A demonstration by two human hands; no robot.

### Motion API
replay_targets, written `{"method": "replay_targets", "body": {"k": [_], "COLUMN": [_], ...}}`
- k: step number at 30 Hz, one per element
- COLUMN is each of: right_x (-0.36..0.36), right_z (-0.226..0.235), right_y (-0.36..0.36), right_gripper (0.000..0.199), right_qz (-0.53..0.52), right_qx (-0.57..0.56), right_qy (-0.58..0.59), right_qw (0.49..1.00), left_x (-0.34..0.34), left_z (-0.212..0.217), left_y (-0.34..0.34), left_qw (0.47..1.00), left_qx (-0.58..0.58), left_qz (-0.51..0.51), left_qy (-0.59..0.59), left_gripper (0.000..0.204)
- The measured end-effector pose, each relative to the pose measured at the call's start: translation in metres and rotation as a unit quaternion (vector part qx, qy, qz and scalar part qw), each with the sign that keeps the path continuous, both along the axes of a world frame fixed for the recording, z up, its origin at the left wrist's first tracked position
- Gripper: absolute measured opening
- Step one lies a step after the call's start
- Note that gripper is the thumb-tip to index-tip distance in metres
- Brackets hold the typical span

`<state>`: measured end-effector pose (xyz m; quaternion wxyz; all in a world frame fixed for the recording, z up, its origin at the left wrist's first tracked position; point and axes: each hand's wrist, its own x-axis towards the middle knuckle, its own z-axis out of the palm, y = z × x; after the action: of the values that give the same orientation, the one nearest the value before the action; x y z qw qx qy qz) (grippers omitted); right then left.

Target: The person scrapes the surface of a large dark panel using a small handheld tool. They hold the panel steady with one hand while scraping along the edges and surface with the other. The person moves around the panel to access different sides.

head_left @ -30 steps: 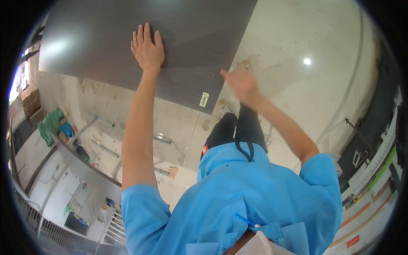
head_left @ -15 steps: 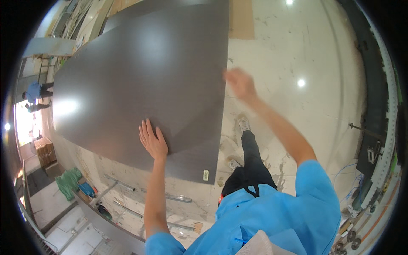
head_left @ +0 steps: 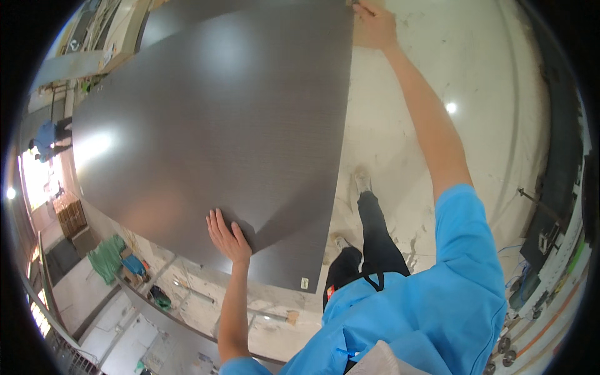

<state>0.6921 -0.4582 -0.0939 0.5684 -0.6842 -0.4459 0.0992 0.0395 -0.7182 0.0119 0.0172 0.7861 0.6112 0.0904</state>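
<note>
A large dark grey-brown panel [head_left: 275, 137] with a glossy sheen takes up the middle of the view. My left hand [head_left: 230, 240] lies flat on it near its close edge, fingers stretched out. A small pale label [head_left: 304, 284] sticks to the panel's near right corner. At the top of the view, my right hand [head_left: 378, 28] reaches to the panel's far right edge with fingers pinched together. What sits between those fingertips is cut off by the picture's upper rim.
Metal frame bars [head_left: 194, 292] show below the panel's near edge. A green cloth [head_left: 106, 257] lies at left, by stacked brown boards [head_left: 70, 214]. Another person [head_left: 47, 139] is far left. A dark machine rail [head_left: 556, 212] runs along the right, beyond pale floor [head_left: 437, 169].
My right hand has moved forward along the panel's right edge to its far end. My left hand stays flat on the panel, and the whole view has shifted slightly.
</note>
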Motion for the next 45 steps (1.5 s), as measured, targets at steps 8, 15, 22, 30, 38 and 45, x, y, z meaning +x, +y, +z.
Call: {"method": "replay_targets", "body": {"k": [8,15,22,30,38,45], "right_x": [-0.037,-0.151,-0.304,-0.46,-0.492,-0.376], "right_z": [0.014,0.036,0.045,0.056,0.065,0.069], "right_y": [-0.073,-0.22,-0.406,-0.586,-0.697,-0.691], "right_gripper": [0.023,0.018,0.036,0.04,0.017,0.022], "right_qz": [0.091,0.182,0.242,0.279,0.37,0.122], "right_qx": [0.002,-0.047,-0.042,-0.019,-0.203,-0.362], "right_qy": [-0.102,-0.145,-0.115,-0.228,-0.124,0.127], "right_qw": [0.991,0.972,0.963,0.932,0.898,0.916], "left_x": [-0.001,-0.004,-0.01,-0.007,0.023,0.099], "left_z": [-0.005,-0.007,-0.027,-0.031,0.001,-0.008], "left_y": [-0.001,0.0,0.0,-0.046,-0.184,-0.146], "left_qw": [1.0,0.999,0.998,0.994,0.939,0.934], "left_qx": [0.0,0.015,0.037,0.011,-0.106,-0.056], "left_qz": [0.015,0.019,0.015,-0.082,-0.327,-0.352], "left_qy": [-0.012,-0.028,-0.056,-0.077,-0.028,-0.026], "left_gripper": [0.058,0.059,0.063,0.068,0.068,0.057]}}
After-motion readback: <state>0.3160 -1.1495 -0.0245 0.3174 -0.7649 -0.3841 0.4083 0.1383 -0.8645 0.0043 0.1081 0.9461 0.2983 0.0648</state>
